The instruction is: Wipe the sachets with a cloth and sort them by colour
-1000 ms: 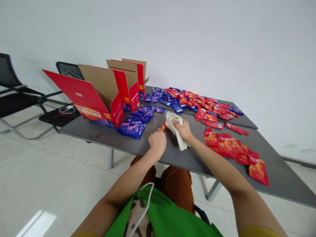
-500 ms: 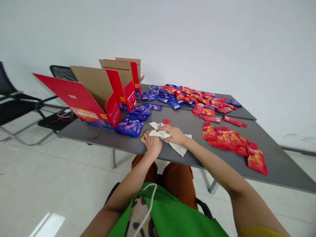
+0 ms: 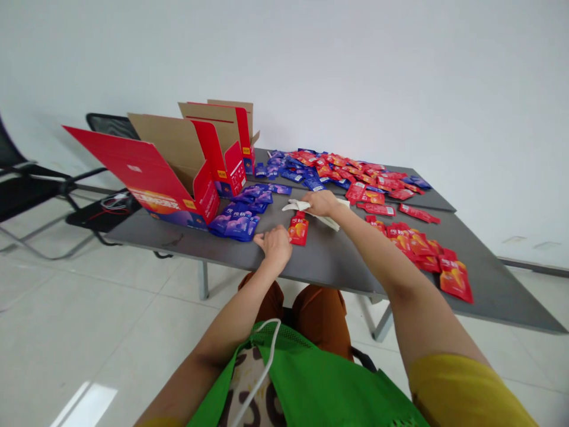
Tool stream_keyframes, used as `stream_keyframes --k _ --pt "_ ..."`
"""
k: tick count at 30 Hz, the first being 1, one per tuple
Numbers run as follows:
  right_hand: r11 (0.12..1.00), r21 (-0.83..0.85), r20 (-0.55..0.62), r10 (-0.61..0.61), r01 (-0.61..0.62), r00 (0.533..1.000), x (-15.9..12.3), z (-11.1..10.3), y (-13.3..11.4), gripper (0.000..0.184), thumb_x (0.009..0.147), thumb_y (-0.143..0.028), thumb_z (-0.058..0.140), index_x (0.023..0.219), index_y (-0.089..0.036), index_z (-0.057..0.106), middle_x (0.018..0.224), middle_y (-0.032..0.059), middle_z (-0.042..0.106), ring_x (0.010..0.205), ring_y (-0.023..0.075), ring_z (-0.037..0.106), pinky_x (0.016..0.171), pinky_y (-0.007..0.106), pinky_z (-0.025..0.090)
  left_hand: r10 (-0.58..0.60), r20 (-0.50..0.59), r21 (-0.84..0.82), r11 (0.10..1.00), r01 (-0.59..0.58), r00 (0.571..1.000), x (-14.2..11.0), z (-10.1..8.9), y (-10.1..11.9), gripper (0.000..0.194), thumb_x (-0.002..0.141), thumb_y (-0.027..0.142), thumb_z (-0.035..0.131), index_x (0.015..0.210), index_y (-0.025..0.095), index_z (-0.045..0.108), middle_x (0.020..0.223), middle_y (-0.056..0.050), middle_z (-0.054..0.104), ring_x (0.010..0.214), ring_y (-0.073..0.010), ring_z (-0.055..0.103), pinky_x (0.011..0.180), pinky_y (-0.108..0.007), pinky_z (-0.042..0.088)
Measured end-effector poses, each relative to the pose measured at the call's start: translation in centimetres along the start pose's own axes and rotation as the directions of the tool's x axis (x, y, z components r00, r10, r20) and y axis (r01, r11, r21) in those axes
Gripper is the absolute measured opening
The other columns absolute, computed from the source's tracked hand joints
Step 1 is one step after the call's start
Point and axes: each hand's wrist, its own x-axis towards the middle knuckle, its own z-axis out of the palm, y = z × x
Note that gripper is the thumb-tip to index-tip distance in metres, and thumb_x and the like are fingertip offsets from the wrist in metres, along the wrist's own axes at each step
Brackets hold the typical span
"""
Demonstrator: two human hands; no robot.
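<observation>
A red spouted pouch point(image 3: 299, 230) lies flat on the grey table in front of me, its printed side up. My left hand point(image 3: 274, 244) has its fingers curled at the pouch's lower left edge and seems to hold it there; the fingertips are partly hidden. Just beyond the pouch's spout, my right hand point(image 3: 322, 203) is closed around a white cloth point(image 3: 328, 222), whose ends stick out on both sides.
Open red cartons point(image 3: 175, 196) stand along the left. Blue pouches point(image 3: 240, 219) lie beside them. Red pouches point(image 3: 418, 244) overlap at the right, and a mixed heap point(image 3: 338, 169) covers the table's back. Black chairs point(image 3: 111, 127) are beyond the left edge.
My right hand has moved the cloth away from me and slightly right, uncovering the red pouch. My left hand has let go of the cloth and stays near the same spot.
</observation>
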Motion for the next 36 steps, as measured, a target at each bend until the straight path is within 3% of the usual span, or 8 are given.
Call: stream_keyframes --k 5,10,14,18,25,29,33,36 --pt "0.952 0.170 -0.143 -0.233 0.256 0.962 -3.9 -1.2 -2.1 0.029 0.091 -0.034 0.052 0.113 -0.025 0.068 0.113 0.0047 0.069 0.099 0.0200 0.064 0.072 0.024 0.042 0.052 -0.076 0.061 0.997 -0.047 0.996 -1.5 0.0 0.3 0.021 0.084 0.012 0.049 0.092 0.019 0.068 0.100 -0.010 0.070 0.101 -0.0249 0.058 0.093 -0.044 0.024" --pt "0.842 0.340 -0.261 -0.343 0.419 0.902 -5.3 1.8 -5.2 0.033 0.090 -0.031 0.054 0.122 -0.026 0.062 0.133 0.0042 0.059 0.116 0.0187 0.057 0.090 0.026 0.042 0.072 -0.098 0.039 0.997 -0.069 0.993 -1.4 0.5 -0.5 0.026 0.087 0.016 0.049 0.102 0.021 0.069 0.112 -0.010 0.068 0.109 -0.0263 0.055 0.095 -0.043 0.026" --pt "0.850 0.335 -0.250 -0.337 0.407 0.908 -4.2 3.7 -5.6 0.031 0.091 -0.040 0.054 0.113 -0.022 0.065 0.114 0.0061 0.068 0.107 0.0209 0.058 0.093 0.030 0.040 0.054 -0.073 0.018 0.998 -0.052 0.996 -0.9 0.6 -1.0 0.023 0.090 0.025 0.049 0.097 0.021 0.071 0.103 -0.010 0.071 0.102 -0.0266 0.059 0.093 -0.044 0.028" --pt "0.909 0.243 -0.168 -0.305 0.339 0.937 -2.6 3.3 -4.9 0.040 0.092 -0.055 0.049 0.103 -0.022 0.069 0.102 0.0064 0.072 0.093 0.0222 0.057 0.084 0.031 0.040 0.045 -0.043 0.003 0.999 -0.044 0.998 -0.4 0.0 -0.9 0.022 0.091 0.026 0.050 0.090 0.019 0.071 0.096 -0.010 0.072 0.095 -0.0249 0.062 0.090 -0.043 0.028" --pt "0.990 0.121 -0.094 -0.057 0.069 0.994 0.4 1.7 0.1 0.032 0.091 -0.044 0.052 0.098 -0.020 0.072 0.094 0.0094 0.072 0.096 0.0265 0.054 0.081 0.034 0.038 0.033 0.014 -0.031 0.999 -0.032 0.999 -0.3 -0.4 -0.8 0.015 0.089 0.023 0.054 0.089 0.020 0.069 0.094 -0.005 0.073 0.094 -0.0210 0.063 0.091 -0.042 0.023" --pt "0.927 0.318 -0.235 -0.124 0.197 0.964 -1.0 2.0 1.2 0.027 0.090 -0.027 0.049 0.103 -0.019 0.071 0.105 0.0070 0.071 0.113 0.0247 0.052 0.095 0.035 0.039 0.037 -0.010 0.006 0.999 -0.037 0.999 -0.5 -0.3 -0.8 0.013 0.088 0.025 0.055 0.088 0.020 0.067 0.093 -0.004 0.073 0.093 -0.0206 0.063 0.091 -0.041 0.023" --pt "0.842 0.393 -0.275 -0.277 0.370 0.921 -2.8 3.4 -1.3 0.035 0.079 -0.009 0.051 0.106 -0.019 0.071 0.113 0.0063 0.070 0.136 0.0227 0.039 0.109 0.039 0.033 0.058 -0.005 0.047 0.997 -0.058 0.998 -0.5 0.0 -0.8 0.016 0.088 0.024 0.053 0.090 0.019 0.068 0.094 -0.007 0.072 0.093 -0.0233 0.063 0.089 -0.042 0.024" --pt "0.827 0.424 -0.241 -0.291 0.370 0.926 -3.8 4.2 -3.3 0.043 0.075 -0.005 0.053 0.112 -0.019 0.069 0.121 0.0085 0.068 0.132 0.0235 0.047 0.111 0.046 0.030 0.049 -0.054 0.096 0.994 -0.044 0.997 -0.7 0.5 -0.6 0.025 0.091 0.023 0.045 0.098 0.014 0.067 0.100 -0.014 0.070 0.097 -0.0272 0.061 0.090 -0.044 0.025"
